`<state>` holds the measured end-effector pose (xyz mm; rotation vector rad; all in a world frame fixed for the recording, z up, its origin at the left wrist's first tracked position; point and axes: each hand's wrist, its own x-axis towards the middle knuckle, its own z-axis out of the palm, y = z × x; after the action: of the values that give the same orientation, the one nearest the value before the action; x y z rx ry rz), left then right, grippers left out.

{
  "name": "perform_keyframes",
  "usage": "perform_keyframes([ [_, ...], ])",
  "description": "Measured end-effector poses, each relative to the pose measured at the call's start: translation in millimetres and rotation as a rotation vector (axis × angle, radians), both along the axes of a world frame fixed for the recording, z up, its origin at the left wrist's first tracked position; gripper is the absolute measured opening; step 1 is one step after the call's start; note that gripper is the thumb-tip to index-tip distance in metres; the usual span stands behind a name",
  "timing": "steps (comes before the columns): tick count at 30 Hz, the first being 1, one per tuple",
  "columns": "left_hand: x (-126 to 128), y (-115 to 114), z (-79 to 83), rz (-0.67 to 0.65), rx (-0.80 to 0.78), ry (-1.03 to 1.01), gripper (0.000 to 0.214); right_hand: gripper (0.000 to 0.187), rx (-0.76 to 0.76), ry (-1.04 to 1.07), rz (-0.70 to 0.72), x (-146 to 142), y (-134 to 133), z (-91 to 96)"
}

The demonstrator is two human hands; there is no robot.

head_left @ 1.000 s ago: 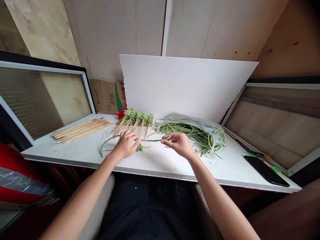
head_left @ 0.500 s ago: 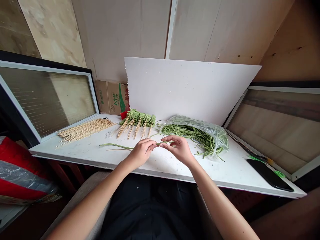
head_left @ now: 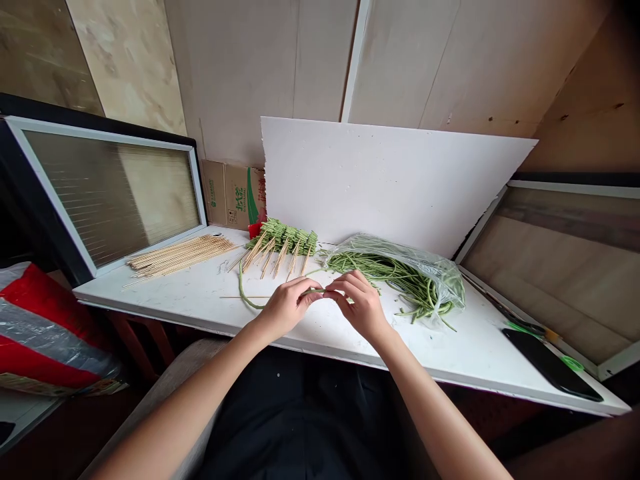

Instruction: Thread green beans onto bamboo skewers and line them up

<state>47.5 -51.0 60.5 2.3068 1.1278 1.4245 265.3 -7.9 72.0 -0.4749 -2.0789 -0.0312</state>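
Note:
A long green bean (head_left: 242, 288) runs between my two hands above the front of the white table. My left hand (head_left: 290, 303) is closed on it, and the bean's free length curves out to the left. My right hand (head_left: 357, 300) pinches the bean close to the left fingertips; the fingers hide what lies between them. A single bamboo skewer (head_left: 246, 297) lies on the table just left of my left hand. Behind the hands, skewered bean bundles (head_left: 287, 241) are piled with their sticks pointing forward.
Loose bamboo skewers (head_left: 183, 257) lie at the left. An open plastic bag (head_left: 453, 283) of long beans (head_left: 380, 265) sits right of centre. A black phone (head_left: 553, 363) and scissors (head_left: 527, 327) lie at the right. A white board (head_left: 395, 180) and a carton (head_left: 235, 197) stand behind.
The bean's free left part has swung up from lying nearly flat into a curve. My right fingers have closed in more around the bean. The view has shifted slightly.

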Motion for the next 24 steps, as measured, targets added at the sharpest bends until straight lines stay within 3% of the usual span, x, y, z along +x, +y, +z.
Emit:
perform_keyframes([
  [7,4.5,-1.3,-1.5,-0.007,0.068,-0.041,0.016,0.02,-0.038,0.007,0.02,-8.4,-5.1,-4.1],
  [11,9.7,-6.4,-1.3,0.02,0.134,-0.058,0.021,0.024,-0.054,0.086,0.053,-14.6,-11.3,-4.8],
  [15,13.6,-12.7,2.0,-0.039,0.094,-0.17,0.026,0.021,-0.098,0.201,0.078,-19.9,-21.0,-3.1],
  [20,17.1,-13.4,1.8,-0.15,0.006,-0.321,0.023,0.02,-0.304,0.362,0.158,-27.3,-23.8,-9.5],
  [24,14.9,-7.3,-1.0,-0.17,-0.033,-0.373,0.019,0.029,-0.571,0.493,0.318,-22.0,-4.0,-14.6],
])
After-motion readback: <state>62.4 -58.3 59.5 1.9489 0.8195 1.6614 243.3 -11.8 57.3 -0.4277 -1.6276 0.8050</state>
